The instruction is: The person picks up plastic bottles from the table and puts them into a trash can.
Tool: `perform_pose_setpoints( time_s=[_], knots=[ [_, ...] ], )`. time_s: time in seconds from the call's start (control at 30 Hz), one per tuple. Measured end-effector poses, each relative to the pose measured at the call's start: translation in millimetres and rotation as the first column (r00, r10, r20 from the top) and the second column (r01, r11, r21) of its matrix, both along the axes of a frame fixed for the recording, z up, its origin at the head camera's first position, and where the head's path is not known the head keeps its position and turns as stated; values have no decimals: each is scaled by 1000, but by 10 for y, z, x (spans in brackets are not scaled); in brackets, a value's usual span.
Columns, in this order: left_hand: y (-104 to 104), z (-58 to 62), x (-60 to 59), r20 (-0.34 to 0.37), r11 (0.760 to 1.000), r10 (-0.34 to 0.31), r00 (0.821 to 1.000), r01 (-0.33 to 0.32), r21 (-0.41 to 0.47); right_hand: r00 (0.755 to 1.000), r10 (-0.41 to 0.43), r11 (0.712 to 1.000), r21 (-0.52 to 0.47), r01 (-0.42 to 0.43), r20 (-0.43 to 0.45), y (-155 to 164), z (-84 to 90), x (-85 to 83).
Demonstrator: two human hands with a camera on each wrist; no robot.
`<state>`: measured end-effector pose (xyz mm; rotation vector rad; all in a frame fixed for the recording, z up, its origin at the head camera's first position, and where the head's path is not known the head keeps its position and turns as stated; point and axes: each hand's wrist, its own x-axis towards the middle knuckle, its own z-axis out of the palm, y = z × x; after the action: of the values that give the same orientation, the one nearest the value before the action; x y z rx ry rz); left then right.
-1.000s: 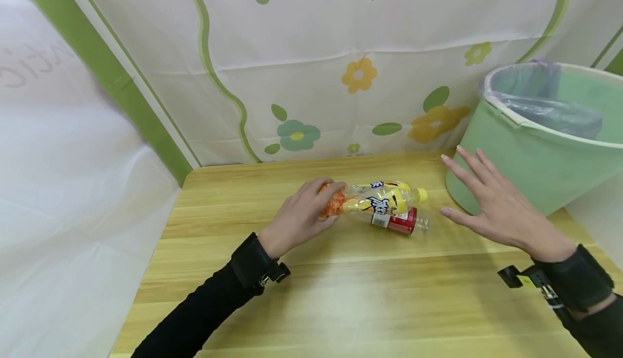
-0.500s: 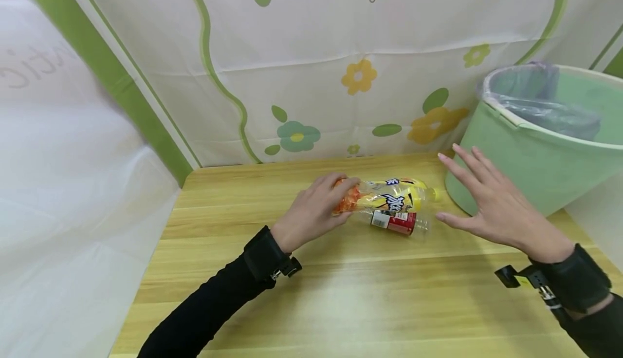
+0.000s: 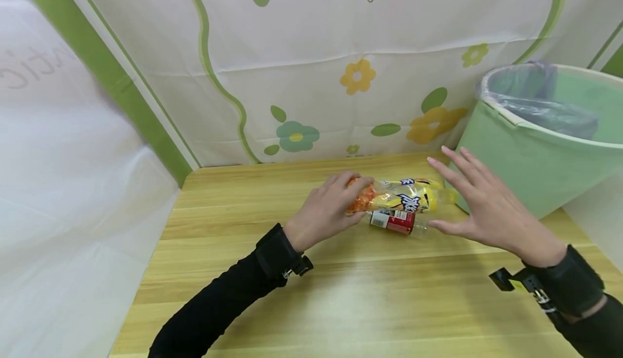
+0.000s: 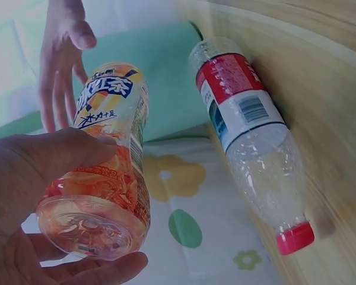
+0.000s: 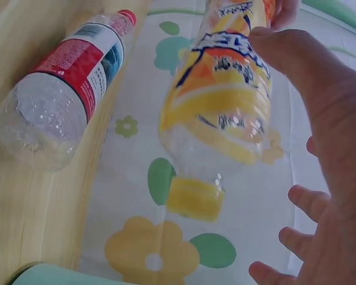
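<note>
My left hand grips an emptied iced tea bottle round its base, and its yellow cap points right. In the left wrist view the thumb lies over the orange label and the other fingers curl beneath. My right hand is held with fingers spread around the cap end, between the bottle and the bin. A second clear bottle with a red and white label lies on its side on the table, partly behind the held one in the head view. Its red cap shows in the left wrist view.
A pale green bin stands at the right end of the wooden table, with a translucent bag inside its rim. A white flowered cloth hangs behind the table's far edge.
My left hand has moved right with the iced tea bottle, bringing its cap near the right hand. The right hand has shifted slightly left. The red-labelled bottle stays in place.
</note>
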<state>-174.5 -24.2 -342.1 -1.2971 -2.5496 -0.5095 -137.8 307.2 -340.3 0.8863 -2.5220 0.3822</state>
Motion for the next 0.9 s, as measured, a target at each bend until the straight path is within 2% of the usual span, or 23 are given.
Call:
perform_pose_setpoints(
  time_s=[0.53,0.9],
  knots=[
    [148,-12,76,7,1000,-9,1000,9,12,989,102,993,65,-96,-109,-174,-61,-28],
    [181,-3,130,36,1000,-22,999,21,23,989,116,993,32,-114,-87,-142,-181,22]
  ],
)
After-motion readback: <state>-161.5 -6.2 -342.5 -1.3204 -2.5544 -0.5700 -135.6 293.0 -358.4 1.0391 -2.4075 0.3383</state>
